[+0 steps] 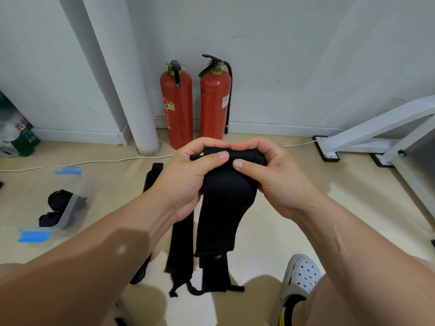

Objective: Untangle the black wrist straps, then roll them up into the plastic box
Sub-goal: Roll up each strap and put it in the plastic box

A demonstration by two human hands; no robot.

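Note:
A black wrist strap (223, 208) hangs from both hands, its top end partly rolled into a small coil between the fingers. My left hand (188, 175) grips the coil from the left, thumb on top. My right hand (270, 175) pinches it from the right. The strap's tail drops toward the floor. Two more black straps (181, 250) lie flat on the floor below, partly hidden by my left forearm. A clear plastic box (70, 208) with blue clips sits on the floor at the left and holds rolled black straps.
Two red fire extinguishers (195, 107) stand against the wall ahead. A white pipe (131, 90) rises at the left, with a white cable along the floor. A white metal frame (376, 135) stands at the right. My foot in a white clog (299, 278) is at the bottom right.

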